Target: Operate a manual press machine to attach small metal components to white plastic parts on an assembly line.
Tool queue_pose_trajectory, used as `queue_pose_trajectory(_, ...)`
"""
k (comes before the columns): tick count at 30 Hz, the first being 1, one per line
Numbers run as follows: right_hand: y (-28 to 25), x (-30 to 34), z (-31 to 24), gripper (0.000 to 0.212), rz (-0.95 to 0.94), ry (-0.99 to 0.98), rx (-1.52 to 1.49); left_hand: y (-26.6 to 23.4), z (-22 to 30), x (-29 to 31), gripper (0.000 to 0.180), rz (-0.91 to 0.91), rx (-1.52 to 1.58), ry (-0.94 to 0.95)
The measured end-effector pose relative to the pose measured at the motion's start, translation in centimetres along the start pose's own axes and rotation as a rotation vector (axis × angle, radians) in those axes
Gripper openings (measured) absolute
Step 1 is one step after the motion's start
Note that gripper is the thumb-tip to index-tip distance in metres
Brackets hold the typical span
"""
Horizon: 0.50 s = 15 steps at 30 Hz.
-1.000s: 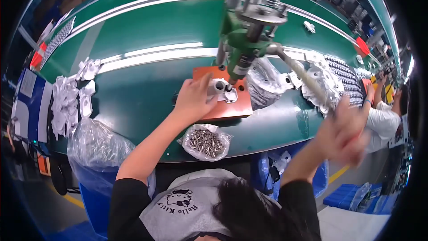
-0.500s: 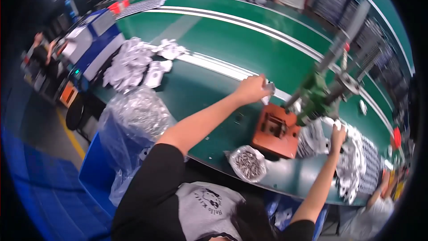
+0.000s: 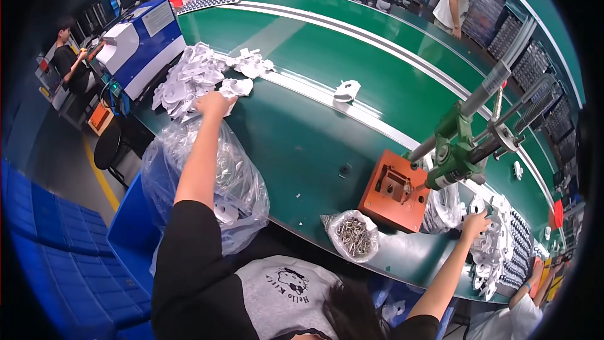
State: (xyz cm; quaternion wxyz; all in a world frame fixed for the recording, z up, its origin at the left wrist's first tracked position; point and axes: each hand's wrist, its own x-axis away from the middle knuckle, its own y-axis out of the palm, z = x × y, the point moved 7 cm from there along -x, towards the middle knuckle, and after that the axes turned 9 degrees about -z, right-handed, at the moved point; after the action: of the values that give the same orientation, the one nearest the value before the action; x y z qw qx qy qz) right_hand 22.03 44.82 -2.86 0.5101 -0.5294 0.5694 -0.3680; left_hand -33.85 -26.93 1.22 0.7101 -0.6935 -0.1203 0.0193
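Observation:
My left hand (image 3: pixel 212 104) reaches to the far left, its fingers closed on the edge of a white plastic part (image 3: pixel 238 87) beside a heap of similar white parts (image 3: pixel 189 79). On the right, my right hand (image 3: pixel 475 225) has its fingers curled at a white plastic part (image 3: pixel 477 204), by another pile of white parts (image 3: pixel 492 245); its fingertips are partly hidden. Between my hands stands a green hand press (image 3: pixel 454 151) over an orange base block (image 3: pixel 395 192) with a recessed fixture. A bag of small metal pins (image 3: pixel 354 237) lies open in front of the block.
One white part (image 3: pixel 346 90) lies by the green conveyor's metal rail. A clear plastic bag (image 3: pixel 236 170) sits in a blue bin (image 3: pixel 135 226) at left. A blue and white machine (image 3: pixel 141 44) stands far left. Dark trays (image 3: pixel 519 245) lie right; other people are nearby.
My left hand has swung from beside the press to the left heap. A white part now lies by the rail. My right hand has moved down and nearer. A person at the back moved right.

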Motion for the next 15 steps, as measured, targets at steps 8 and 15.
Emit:
queue_pose_trajectory(8, -5.0, 0.4, -0.1, 0.073, 0.325, -0.163, -0.130, -0.4, 4.5, 4.5, 0.033, 0.017, 0.877, 0.644)
queue_pose_trajectory(15, -14.1, 22.0, -10.0, 0.071, -0.232, -0.586, -1.453, -2.2, 15.1, 29.1, 0.035, -0.371, 1.182, 1.039)
